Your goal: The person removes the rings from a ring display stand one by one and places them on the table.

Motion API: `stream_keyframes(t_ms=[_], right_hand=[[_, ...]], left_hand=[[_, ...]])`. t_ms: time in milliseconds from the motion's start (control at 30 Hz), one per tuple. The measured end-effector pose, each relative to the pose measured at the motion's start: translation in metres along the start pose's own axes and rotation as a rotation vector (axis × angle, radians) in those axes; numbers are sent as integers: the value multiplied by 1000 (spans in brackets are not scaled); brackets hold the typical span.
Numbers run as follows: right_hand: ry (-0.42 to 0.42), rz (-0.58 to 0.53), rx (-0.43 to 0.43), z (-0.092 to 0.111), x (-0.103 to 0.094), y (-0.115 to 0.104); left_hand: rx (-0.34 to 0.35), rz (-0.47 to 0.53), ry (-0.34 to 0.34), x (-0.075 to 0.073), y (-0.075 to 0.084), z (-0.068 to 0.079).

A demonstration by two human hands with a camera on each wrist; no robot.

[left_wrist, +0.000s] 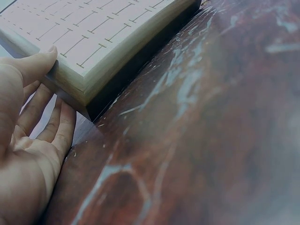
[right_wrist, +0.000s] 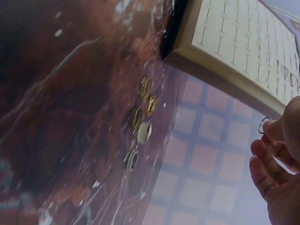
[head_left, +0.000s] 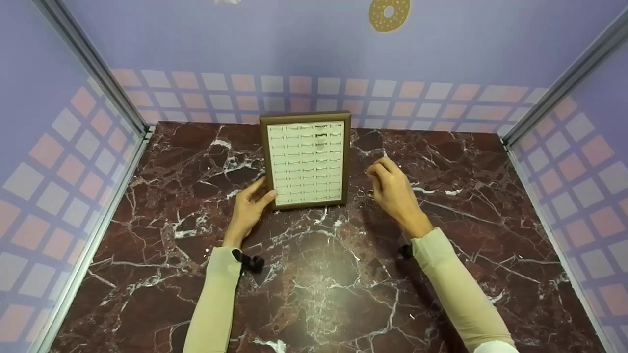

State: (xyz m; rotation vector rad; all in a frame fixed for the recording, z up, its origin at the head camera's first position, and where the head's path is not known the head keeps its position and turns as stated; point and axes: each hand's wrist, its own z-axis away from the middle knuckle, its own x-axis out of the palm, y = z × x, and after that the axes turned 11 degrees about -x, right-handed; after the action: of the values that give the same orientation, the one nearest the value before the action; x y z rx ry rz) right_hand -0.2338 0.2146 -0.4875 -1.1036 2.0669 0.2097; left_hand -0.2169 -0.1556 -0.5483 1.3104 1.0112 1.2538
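At the left side of the wooden frame (head_left: 348, 162), the left hand (head_left: 249, 206) grips the lower corner, thumb on the front edge and fingers behind it. The frame stands on the table (head_left: 314, 274), its white board (head_left: 306, 169) of slots facing the person. Near the top of the board's fourth column, a few slots seem to hold rings already; most others look unfilled, so the filling appears barely begun. Just right of the frame, the right hand (head_left: 396, 193) pinches one ring (right_wrist: 265, 124) between thumb and forefinger, its other fingers loosely bent, the ring apart from the slots. Below that hand, five loose rings (right_wrist: 144, 133) lie grouped on the table, presumably left to be placed.
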Motion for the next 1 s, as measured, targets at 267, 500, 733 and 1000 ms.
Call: stream_keyframes(t_ms=[267,500,733,1000], right_hand=[[12,28,4,15,-7,11],[-18,25,30,31,-7,18],[-123,42,78,45,-8,23],[-265,29,143,54,-8,27]], left_hand=[[5,-2,-4,2,5,2],[5,10,2,2,4,2],[1,28,7,2,4,3],[23,5,1,2,3,2]])
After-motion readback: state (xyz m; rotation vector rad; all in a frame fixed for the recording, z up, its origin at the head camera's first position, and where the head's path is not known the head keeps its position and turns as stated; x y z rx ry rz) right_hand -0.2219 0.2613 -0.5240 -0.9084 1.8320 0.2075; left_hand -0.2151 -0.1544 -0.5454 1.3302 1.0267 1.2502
